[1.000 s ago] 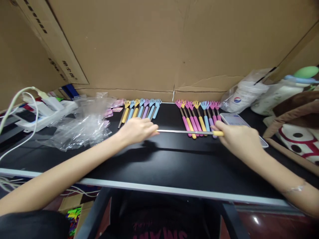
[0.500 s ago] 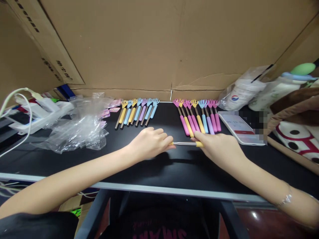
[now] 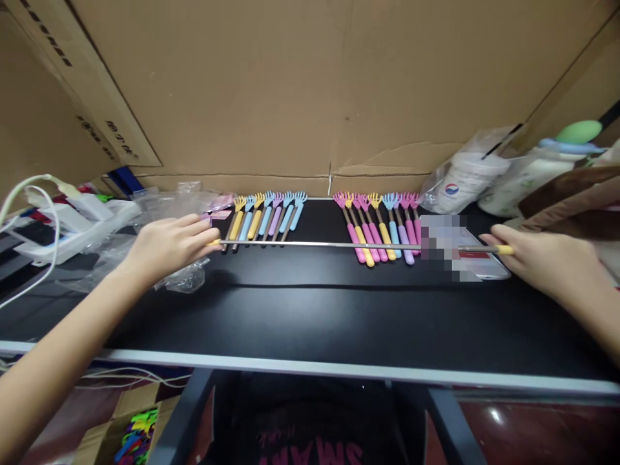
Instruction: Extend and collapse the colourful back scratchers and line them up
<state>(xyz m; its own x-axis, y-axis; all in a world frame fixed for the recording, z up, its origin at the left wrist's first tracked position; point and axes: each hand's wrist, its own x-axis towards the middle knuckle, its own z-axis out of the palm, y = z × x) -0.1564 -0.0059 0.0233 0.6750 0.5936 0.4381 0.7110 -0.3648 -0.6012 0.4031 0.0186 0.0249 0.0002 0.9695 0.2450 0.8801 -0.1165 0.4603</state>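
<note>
- Cardboard walls off your black table across the upper frame.
- Your left hand, left of centre, and right hand, at right, grip opposite ends of one extended rod, mid-frame.
- Seven hand-headed rods lie centre-left, about nine more centre-right.
- One open carton, lower left, holds colourful pieces; one bagged cup stands upper right.

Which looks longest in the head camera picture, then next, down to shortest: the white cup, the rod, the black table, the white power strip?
Longest to shortest:
1. Black table, right across the picture
2. Rod, between left hand and right hand
3. White power strip
4. White cup
</note>
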